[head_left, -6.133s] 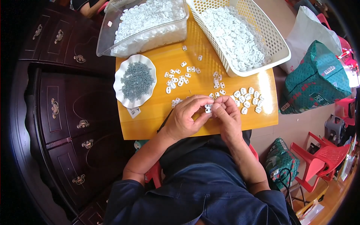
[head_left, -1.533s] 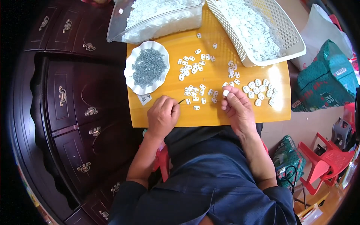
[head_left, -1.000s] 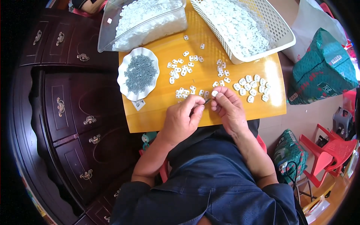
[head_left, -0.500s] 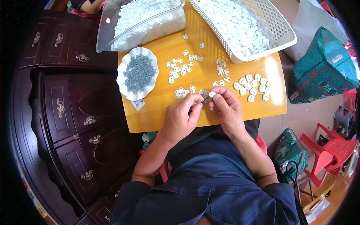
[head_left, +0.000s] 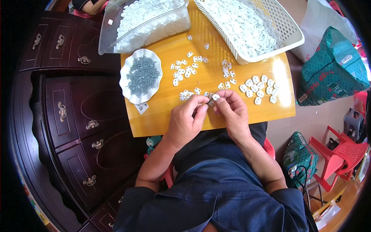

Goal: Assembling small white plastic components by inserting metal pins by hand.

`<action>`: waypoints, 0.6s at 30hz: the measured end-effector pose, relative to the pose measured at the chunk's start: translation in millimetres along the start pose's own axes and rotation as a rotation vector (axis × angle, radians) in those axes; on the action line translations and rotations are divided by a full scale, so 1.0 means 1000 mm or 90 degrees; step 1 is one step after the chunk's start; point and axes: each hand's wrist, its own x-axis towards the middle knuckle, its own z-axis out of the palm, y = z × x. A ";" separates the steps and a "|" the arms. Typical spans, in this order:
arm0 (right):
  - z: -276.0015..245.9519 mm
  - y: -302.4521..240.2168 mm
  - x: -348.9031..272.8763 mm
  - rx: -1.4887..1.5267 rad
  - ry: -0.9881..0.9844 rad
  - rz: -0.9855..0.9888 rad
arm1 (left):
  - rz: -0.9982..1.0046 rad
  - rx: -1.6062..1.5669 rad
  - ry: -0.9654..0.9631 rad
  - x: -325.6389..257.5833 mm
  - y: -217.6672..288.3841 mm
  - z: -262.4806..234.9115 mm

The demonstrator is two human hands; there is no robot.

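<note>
Pinching, hands [head_left: 186, 120] [head_left: 235, 114] clamped | left: dark sliver [head_left: 210, 102], blurred | right: white piece [head_left: 216, 97], partly thumb-covered | contact unclear

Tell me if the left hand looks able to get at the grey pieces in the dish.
Probably yes: the grey pieces lie uncovered in the white dish, with nothing tall between it and the left hand. That hand seems to pinch a thin dark piece, which may hinder.

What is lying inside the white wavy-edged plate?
A heap of thin grey screw-like pieces lies in the plate. The pieces on top hide the lower ones and the plate's middle.
</note>
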 end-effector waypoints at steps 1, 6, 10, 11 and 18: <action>0.000 0.000 0.000 0.000 -0.001 0.000 | -0.001 -0.012 0.009 0.000 0.000 0.000; 0.002 0.000 0.000 0.004 0.006 -0.008 | 0.007 -0.015 0.016 -0.001 0.001 0.001; 0.001 0.000 0.000 -0.004 0.006 -0.001 | -0.003 -0.026 0.008 0.000 0.003 0.001; 0.001 0.000 0.000 -0.012 0.003 -0.004 | -0.003 -0.025 0.009 0.001 0.004 0.000; 0.000 0.000 0.000 -0.024 0.002 -0.010 | 0.029 0.018 -0.038 0.007 0.005 -0.010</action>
